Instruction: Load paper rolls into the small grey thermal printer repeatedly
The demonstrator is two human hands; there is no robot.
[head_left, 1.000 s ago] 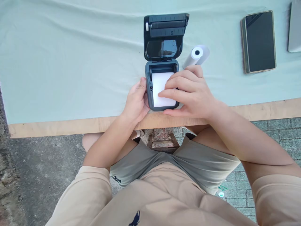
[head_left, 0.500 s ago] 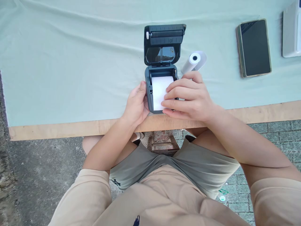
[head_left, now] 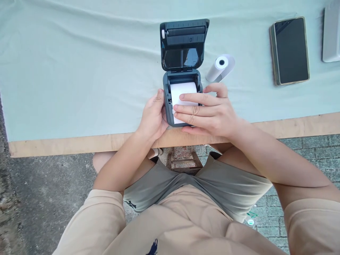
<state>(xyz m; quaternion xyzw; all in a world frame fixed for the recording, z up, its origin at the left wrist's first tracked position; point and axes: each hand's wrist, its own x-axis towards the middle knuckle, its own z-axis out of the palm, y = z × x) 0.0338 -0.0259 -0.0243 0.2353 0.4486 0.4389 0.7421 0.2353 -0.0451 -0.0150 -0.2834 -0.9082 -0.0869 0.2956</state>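
A dark portable label printer (head_left: 166, 102) stands near the table's front edge with its lid (head_left: 183, 44) swung up and back. White paper (head_left: 183, 88) lies in its bay and over its front part. My left hand (head_left: 154, 115) grips the printer's left side, thumb along the edge. Over the paper, my right hand (head_left: 209, 109) lies with its fingers stretched out flat across it, partly hiding the paper and the printer's right side. Just behind my right hand, a loose white paper roll (head_left: 214, 71) rests on the cloth with its end unwound.
A phone-like device (head_left: 290, 51) with a dark screen lies to the right. Past it, a white object (head_left: 331, 35) is cut off by the frame. Pale green cloth (head_left: 79, 81) covers the table, whose wooden front edge (head_left: 66, 144) is bare.
My right hand's fingers have slid further left across the paper and straightened out. My left hand keeps its hold on the printer. The view has shifted slightly.
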